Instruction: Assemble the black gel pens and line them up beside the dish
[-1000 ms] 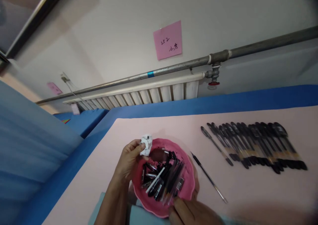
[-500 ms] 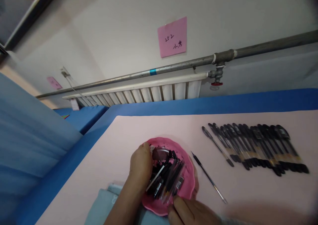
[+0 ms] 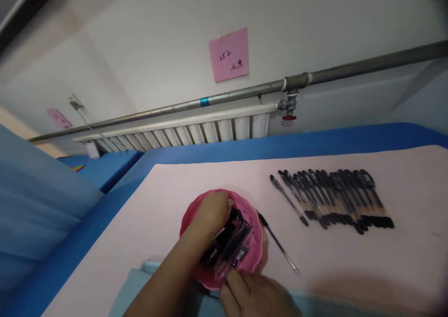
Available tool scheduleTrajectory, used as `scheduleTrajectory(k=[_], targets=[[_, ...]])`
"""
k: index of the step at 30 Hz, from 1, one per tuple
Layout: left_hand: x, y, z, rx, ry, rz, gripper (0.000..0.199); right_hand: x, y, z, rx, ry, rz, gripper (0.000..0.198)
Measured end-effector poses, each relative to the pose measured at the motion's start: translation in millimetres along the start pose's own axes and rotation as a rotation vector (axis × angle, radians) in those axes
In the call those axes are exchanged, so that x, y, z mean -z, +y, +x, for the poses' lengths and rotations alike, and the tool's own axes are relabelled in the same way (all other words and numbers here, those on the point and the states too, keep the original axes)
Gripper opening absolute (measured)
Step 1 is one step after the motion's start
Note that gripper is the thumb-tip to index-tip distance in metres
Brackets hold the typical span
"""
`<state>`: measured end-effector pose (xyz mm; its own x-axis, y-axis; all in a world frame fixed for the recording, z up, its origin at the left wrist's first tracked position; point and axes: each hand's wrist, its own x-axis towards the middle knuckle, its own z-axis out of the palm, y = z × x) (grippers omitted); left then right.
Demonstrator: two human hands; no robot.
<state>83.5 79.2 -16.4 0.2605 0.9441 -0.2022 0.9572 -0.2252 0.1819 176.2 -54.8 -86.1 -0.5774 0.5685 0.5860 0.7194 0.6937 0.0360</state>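
Note:
A pink scalloped bowl (image 3: 257, 254) holds black pen parts (image 3: 229, 242), several clear tubes among them. My left hand (image 3: 214, 210) reaches over the bowl's left side, its fingers curled down among the parts. A small whitish bit shows at its fingertips; what they grip is hidden. At the near rim, my right hand (image 3: 255, 291) is closed, fingertips by the ends of the clear tubes. Its hold cannot be made out. Right of the bowl lies an uncapped black pen (image 3: 278, 242). Farther right, several capped black pens (image 3: 336, 198) form a slanting row.
A pale pink sheet (image 3: 157, 205) covers the blue table (image 3: 245, 149). Light-blue cloth (image 3: 131, 286) lies at the near edge, below the bowl. Behind the table are a white radiator (image 3: 210, 130) and a metal pipe (image 3: 238, 93). A blue curtain (image 3: 42, 214) hangs at left.
My left hand has moved from the bowl's left rim inward over the pen parts. My right hand stays at the near rim. The whole view has shifted, so things appear farther left.

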Motion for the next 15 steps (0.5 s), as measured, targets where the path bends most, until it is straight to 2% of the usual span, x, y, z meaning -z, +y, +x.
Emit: scheduleTrajectory(k=[3,6,8,12,15], targets=[[-2,-1,-10,-0.070,-0.071,-0.006,0.023,-3,0,-4,-0.102,-0.064,0.039,0.012],[-4,-12,-25,-0.149,-0.126,-0.036,0.022,-1,0,-4,-0.165,-0.119,0.073,0.010],[-4,-22,-32,-0.103,-0.084,-0.017,0.024,3,1,-1,-0.115,-0.115,0.079,0.011],[-1,-30,-29,0.092,-0.001,0.120,0.023,10,1,4,-0.017,-0.062,0.040,0.013],[0,-23,-17,0.106,0.033,0.097,0.019,11,0,6,-0.011,-0.056,0.017,0.013]])
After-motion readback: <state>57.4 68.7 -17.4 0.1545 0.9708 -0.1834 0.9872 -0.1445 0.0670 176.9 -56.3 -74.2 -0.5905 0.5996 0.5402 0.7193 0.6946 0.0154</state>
